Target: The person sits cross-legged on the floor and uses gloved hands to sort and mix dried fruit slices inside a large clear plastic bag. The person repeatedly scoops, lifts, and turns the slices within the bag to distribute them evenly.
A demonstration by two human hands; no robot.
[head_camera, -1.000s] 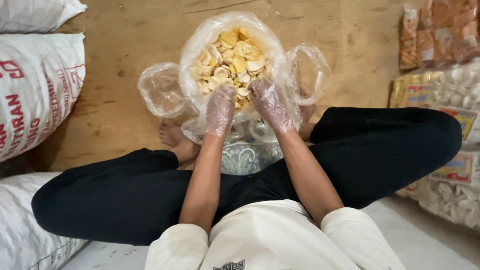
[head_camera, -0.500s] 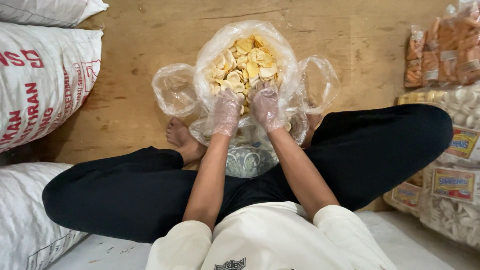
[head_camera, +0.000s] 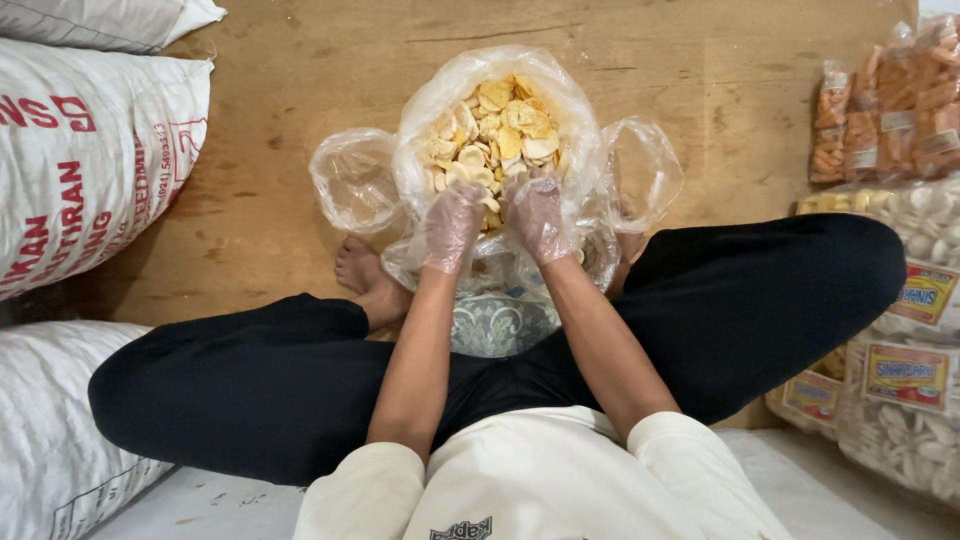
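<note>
A large clear plastic bag (head_camera: pixel 420 130) lies open on the wooden floor in front of my crossed legs, filled with pale yellow crackers (head_camera: pixel 500 125). Both my hands wear thin clear plastic gloves. My left hand (head_camera: pixel 452 225) sits at the near edge of the cracker pile, fingers curled down into it. Just to its right, my right hand (head_camera: pixel 540 215) is curled the same way among the crackers. The fingertips of both hands are buried in the pile. An empty clear bag (head_camera: pixel 352 180) lies to the left of the big one, another (head_camera: pixel 645 170) to the right.
Large white printed sacks (head_camera: pixel 90 160) are stacked on the left. Packets of orange snacks (head_camera: pixel 885 100) and white crackers (head_camera: pixel 915 330) pile up on the right. A patterned cloth (head_camera: pixel 500 325) lies between my legs. My bare foot (head_camera: pixel 362 280) rests by the bag.
My hands have moved a little further into the cracker pile and their fingers have curled in. The view has shifted slightly.
</note>
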